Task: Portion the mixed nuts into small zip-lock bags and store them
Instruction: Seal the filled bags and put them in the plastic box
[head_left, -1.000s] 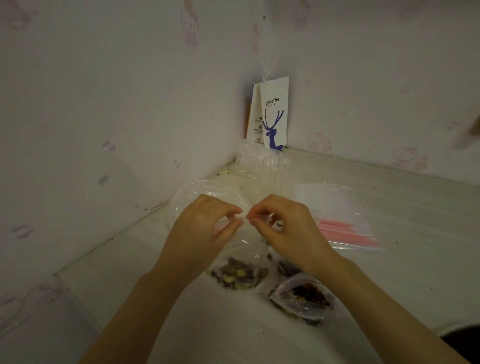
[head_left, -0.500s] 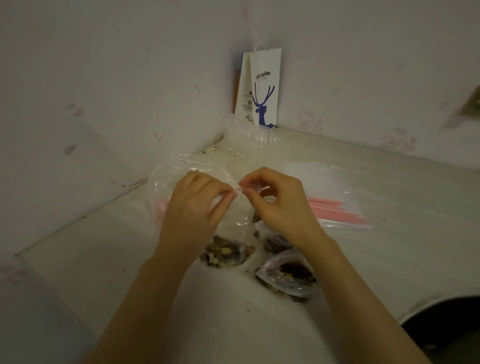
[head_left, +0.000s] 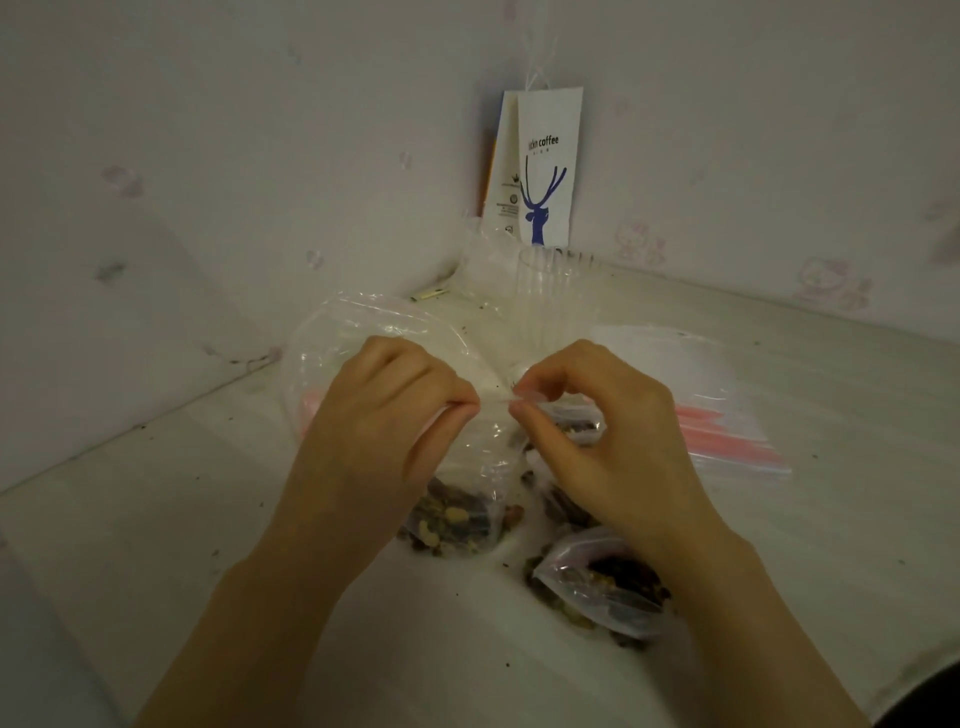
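— Fingertips have drawn a little apart since half a second ago, haven't they?
— A little, yes. The left hand (head_left: 384, 431) and the right hand (head_left: 602, 441) pinch the same top edge of the small zip-lock bag (head_left: 483, 467) as before, but now a short gap shows between them.
— How do the hands lie?
— Each presses thumb against forefinger on that edge, with the other fingers loosely curled.
— And where is the bag?
— Well in front of the coffee bag (head_left: 548, 171) that stands in the wall corner. It hangs from the fingers, with the mixed nuts (head_left: 452, 519) heaped in its bottom, down at the table (head_left: 208, 519).
— What else is there?
— A clear cup (head_left: 556, 291) stands just in front of the coffee bag. A stack of empty bags (head_left: 727, 426) with pink strips lies in front of it and to the right. A large clear bag (head_left: 353, 332) lies in front of it and to the left, behind the left hand. A second filled bag (head_left: 602, 582) lies farthest from the coffee bag, beneath the right wrist.
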